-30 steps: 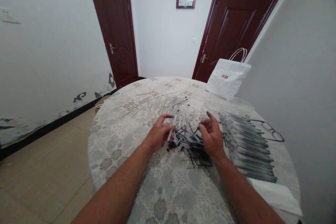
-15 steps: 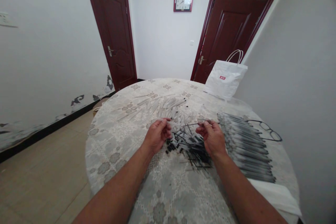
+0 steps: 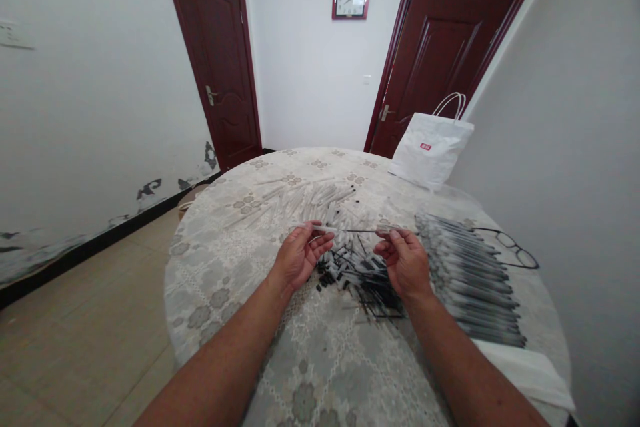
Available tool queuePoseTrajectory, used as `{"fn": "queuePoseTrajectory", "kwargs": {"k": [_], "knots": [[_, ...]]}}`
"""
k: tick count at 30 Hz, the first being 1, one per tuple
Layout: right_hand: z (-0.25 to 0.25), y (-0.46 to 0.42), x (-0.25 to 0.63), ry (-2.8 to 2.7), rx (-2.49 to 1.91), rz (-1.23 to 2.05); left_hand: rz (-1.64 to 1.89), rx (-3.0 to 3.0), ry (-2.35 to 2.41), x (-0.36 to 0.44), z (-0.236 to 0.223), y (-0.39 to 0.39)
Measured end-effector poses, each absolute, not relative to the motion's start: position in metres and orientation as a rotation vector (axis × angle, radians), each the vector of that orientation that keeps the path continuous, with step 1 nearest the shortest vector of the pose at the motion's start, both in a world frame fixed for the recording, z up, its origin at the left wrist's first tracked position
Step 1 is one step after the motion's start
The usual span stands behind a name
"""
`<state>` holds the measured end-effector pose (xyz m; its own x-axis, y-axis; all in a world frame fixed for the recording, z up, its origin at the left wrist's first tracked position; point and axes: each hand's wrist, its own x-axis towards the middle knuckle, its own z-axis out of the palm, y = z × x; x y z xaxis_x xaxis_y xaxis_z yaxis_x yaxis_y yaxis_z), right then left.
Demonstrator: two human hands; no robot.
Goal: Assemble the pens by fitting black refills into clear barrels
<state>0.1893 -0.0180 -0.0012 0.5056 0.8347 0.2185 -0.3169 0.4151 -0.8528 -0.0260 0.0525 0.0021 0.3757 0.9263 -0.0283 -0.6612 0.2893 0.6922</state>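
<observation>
Vs last frame: slim translucent-white plastic tube (image 3: 324, 229) now shows at left hand (image 3: 300, 257), near level; thin dark rod (image 3: 363, 231) in right hand (image 3: 404, 263) has come up from a slant to about level. Rod points at 9 o'clock, tube end just beside its tip; can't tell if they touch.

Edges: round table with grey-beige floral cloth (image 3: 215, 347), bare cloth 6 to 9 o'clock. Mixed heap of small black and white parts (image 3: 357, 263) sits below and between the hands. Loose clear-white tubes (image 3: 320, 197) at 11, white paper bag with red label (image 3: 433, 150) at 1, row of grey-black pens (image 3: 475, 283) at 3, close by right hand. Black-framed glasses (image 3: 520, 253) past the row.

Hands: palms inward, above cloth. Left thumb and index clamped on tube, other fingers loosely curled. Right thumb and index pinched on rod.
</observation>
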Motion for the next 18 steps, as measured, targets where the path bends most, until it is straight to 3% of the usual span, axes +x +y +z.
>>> {"fn": "queuePoseTrajectory", "kwargs": {"k": [12, 18], "knots": [[-0.001, -0.020, 0.187, -0.796, -0.924, 0.734, 1.100, 0.687, 0.438, -0.026, 0.003, 0.051], [0.002, -0.033, 0.176, -1.205, -1.239, 0.560, 1.019, 0.739, 0.443, -0.023, 0.005, 0.044]]}}
